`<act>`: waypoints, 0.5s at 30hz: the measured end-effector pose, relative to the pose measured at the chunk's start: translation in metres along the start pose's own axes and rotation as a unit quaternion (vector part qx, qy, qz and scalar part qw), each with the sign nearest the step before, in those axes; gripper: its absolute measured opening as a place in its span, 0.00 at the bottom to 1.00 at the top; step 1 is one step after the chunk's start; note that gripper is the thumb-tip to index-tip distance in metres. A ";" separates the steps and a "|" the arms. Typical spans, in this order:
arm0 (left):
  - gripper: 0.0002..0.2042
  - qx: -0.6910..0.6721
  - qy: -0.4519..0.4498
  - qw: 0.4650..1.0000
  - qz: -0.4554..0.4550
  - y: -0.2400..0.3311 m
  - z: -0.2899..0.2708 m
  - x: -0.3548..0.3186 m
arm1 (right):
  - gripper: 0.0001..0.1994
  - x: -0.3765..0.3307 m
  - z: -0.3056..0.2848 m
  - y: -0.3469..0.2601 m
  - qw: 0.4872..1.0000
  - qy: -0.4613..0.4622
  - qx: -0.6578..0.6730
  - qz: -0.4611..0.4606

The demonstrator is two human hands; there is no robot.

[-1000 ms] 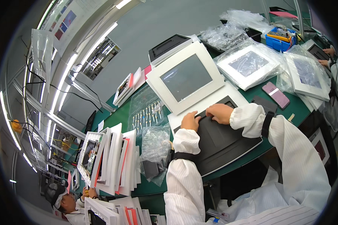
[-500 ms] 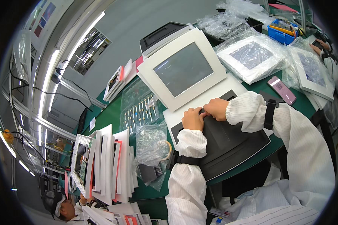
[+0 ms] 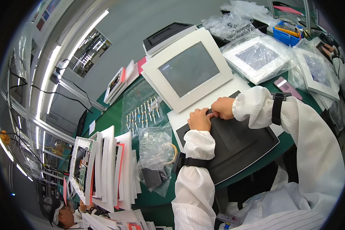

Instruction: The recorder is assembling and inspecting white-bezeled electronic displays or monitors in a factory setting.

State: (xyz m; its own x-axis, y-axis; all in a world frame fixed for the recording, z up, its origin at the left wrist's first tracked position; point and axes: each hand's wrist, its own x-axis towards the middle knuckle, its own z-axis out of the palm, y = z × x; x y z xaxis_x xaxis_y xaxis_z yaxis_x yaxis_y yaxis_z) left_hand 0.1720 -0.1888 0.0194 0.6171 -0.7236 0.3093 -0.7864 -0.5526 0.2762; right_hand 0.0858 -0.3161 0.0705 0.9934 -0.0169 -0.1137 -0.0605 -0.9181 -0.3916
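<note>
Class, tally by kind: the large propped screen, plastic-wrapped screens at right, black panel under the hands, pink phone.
Propped white-framed grey screen: 1
White-framed screens in clear plastic: 2
Black flat panel: 1
Pink rectangular phone: 1
Total: 5

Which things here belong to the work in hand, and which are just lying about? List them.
Seemingly in use: black casing panel, under the left hand and right hand; possibly the unbagged white-framed screen behind.

Seemingly lying about: pink smartphone, blue bin, bagged white-framed screens.
</note>
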 end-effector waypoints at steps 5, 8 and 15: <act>0.14 -0.003 -0.022 1.000 -0.010 -0.002 -0.006 0.006 | 0.08 -0.001 -0.010 -0.011 1.000 -0.021 -0.016 0.015; 0.13 -0.014 -0.006 1.000 0.001 -0.004 -0.005 0.006 | 0.07 -0.003 0.004 -0.012 0.994 0.035 -0.108 0.006; 0.14 -0.010 -0.001 1.000 -0.008 0.003 -0.004 0.002 | 0.03 0.002 -0.004 -0.004 0.998 -0.018 -0.047 0.034</act>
State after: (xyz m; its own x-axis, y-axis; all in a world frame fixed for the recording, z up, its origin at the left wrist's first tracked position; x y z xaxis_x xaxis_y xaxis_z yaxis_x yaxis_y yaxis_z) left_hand 0.1711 -0.1896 0.0243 0.6289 -0.7162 0.3025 -0.7761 -0.5548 0.2999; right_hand 0.0879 -0.3138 0.0756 0.9828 -0.0683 -0.1714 -0.1172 -0.9486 -0.2941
